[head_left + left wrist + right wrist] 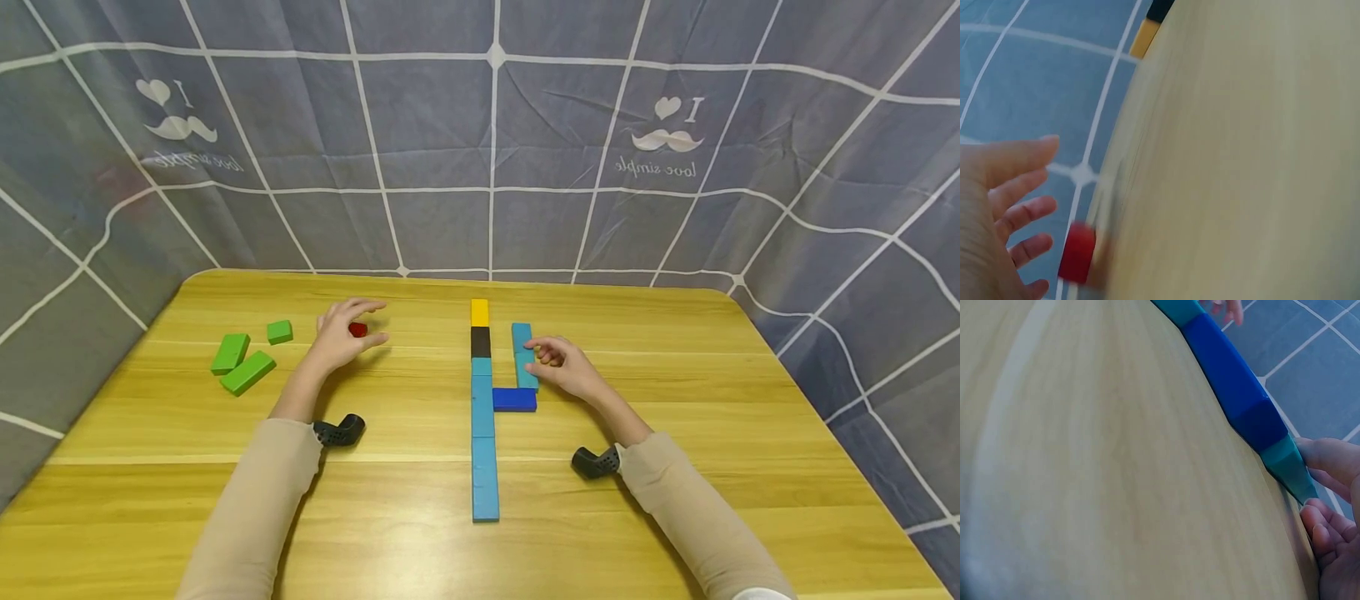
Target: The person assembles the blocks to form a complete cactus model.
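My left hand (pixel 341 335) is beside a small red block (pixel 358 330), its thumb and fingers spread apart with nothing between them. The left wrist view shows the red block (pixel 1077 253) just past the fingertips. On the other side, my right hand (pixel 566 367) has its thumb and index fingertip at two light blue blocks (pixel 527 372) laid end to end. Its other fingers curl toward the palm. A dark blue block (pixel 514 400) joins these to a long row of light blue blocks (pixel 483 479), topped by a black block (pixel 481 342) and a yellow block (pixel 479 312).
Several green blocks (pixel 248 372) lie loose at the left of the wooden table (pixel 390 517). A grey-blue gridded curtain (pixel 427 125) hangs behind the table and along its sides. Each wrist carries a black camera mount (pixel 596 463).
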`<move>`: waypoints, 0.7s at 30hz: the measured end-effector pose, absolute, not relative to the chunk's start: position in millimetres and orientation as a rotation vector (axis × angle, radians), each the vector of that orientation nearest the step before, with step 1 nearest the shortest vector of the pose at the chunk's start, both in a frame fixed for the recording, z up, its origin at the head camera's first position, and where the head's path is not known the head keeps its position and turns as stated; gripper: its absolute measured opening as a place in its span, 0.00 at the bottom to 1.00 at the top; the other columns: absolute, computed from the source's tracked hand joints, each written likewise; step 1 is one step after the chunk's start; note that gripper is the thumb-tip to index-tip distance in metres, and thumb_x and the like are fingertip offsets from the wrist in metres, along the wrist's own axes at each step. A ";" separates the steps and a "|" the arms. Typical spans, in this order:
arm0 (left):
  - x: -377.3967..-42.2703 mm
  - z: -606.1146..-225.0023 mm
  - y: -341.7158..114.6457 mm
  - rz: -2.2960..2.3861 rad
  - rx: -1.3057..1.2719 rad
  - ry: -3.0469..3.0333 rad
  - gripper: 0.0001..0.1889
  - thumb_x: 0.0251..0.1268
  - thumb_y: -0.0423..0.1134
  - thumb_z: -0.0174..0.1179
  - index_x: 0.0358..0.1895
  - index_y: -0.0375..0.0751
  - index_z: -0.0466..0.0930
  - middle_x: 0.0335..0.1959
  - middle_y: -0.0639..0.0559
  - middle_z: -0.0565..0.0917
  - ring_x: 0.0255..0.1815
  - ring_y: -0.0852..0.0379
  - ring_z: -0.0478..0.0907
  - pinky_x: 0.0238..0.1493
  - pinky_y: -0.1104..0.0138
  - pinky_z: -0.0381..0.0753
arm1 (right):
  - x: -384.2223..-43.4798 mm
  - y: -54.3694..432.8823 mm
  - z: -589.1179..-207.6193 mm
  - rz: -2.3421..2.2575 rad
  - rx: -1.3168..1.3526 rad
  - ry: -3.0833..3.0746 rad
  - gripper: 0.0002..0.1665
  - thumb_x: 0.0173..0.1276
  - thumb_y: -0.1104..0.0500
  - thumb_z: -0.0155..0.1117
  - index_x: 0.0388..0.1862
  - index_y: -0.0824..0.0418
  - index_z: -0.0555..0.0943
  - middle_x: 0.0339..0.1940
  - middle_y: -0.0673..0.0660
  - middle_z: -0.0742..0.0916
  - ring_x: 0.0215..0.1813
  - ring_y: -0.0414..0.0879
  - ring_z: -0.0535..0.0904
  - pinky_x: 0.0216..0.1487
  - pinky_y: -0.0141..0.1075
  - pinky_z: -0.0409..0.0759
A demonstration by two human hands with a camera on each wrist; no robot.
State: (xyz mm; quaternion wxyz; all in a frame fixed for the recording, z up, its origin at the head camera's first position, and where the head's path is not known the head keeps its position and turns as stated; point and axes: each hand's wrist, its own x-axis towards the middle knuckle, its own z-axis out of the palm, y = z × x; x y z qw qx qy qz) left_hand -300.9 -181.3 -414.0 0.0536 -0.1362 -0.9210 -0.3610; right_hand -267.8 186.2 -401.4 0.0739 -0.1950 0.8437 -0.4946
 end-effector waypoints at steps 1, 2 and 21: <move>-299.7 -415.5 -187.3 -1.090 -0.407 -2.798 0.28 0.55 0.41 0.64 0.60 0.40 0.70 0.61 0.36 0.66 0.63 0.33 0.53 0.57 0.39 0.42 | -267.4 186.1 -400.6 -1.487 -0.584 2.530 0.21 0.62 0.67 0.61 0.53 0.74 0.73 0.38 0.72 0.73 0.36 0.53 0.65 0.39 0.37 0.65; -298.7 -417.2 -193.0 -1.082 -0.404 -2.800 0.28 0.55 0.41 0.64 0.60 0.40 0.70 0.61 0.36 0.66 0.62 0.33 0.54 0.56 0.39 0.43 | -267.0 185.9 -399.9 -1.487 -0.584 2.528 0.21 0.62 0.67 0.61 0.53 0.74 0.73 0.38 0.72 0.73 0.36 0.53 0.65 0.39 0.37 0.64; -291.5 -427.2 -220.5 -0.994 -0.384 -2.832 0.21 0.61 0.36 0.59 0.55 0.32 0.70 0.55 0.35 0.70 0.51 0.37 0.61 0.48 0.45 0.49 | -287.8 197.0 -431.8 -1.507 -0.587 2.541 0.21 0.60 0.62 0.65 0.52 0.65 0.76 0.36 0.60 0.74 0.35 0.49 0.66 0.38 0.34 0.66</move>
